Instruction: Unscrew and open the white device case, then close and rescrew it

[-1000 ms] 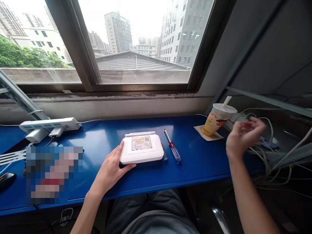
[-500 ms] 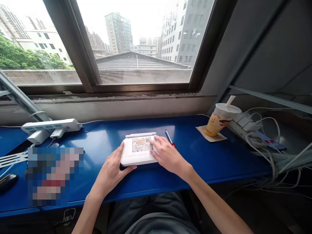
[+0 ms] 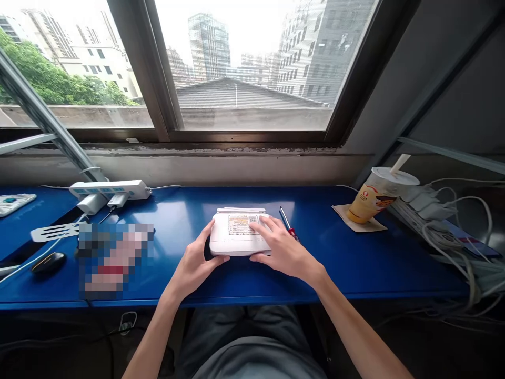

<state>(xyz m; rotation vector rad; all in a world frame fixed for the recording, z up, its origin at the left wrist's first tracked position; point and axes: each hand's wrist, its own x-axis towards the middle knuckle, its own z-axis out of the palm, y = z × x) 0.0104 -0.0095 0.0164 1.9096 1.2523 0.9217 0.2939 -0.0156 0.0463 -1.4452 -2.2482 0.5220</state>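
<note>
Bottom centre: lap in dark grey trousers [image 3: 248,352]. Glossy blue table [image 3: 240,289] runs across the frame above it.

Both hands at the centre, on a flat white plastic box with rounded corners [image 3: 236,247]. Left hand [image 3: 193,266]: grip on the box's left end, thumb along near edge, fingers along the side. Right hand [image 3: 290,250]: grip on the right end, thumb at near edge, fingertips on top, reaching the printed paper label [image 3: 239,225]. Can't tell if the box rests fully on the table. Slim white bar [image 3: 241,210] along its far edge.

Just right of the box: screwdriver with bright metal shaft and red collar [image 3: 284,217], handle hidden behind right hand.

Lower left: black mouse [image 3: 49,262], beside a pixelated patch [image 3: 112,263]. Centre right: clear plastic cup with yellow sleeve and pale straw [image 3: 366,202], on a square brown mat [image 3: 360,225]. Left, further back: white power strip [image 3: 128,188], two adapters plugged in. Top: dark-framed window [image 3: 252,138], buildings outside.
</note>
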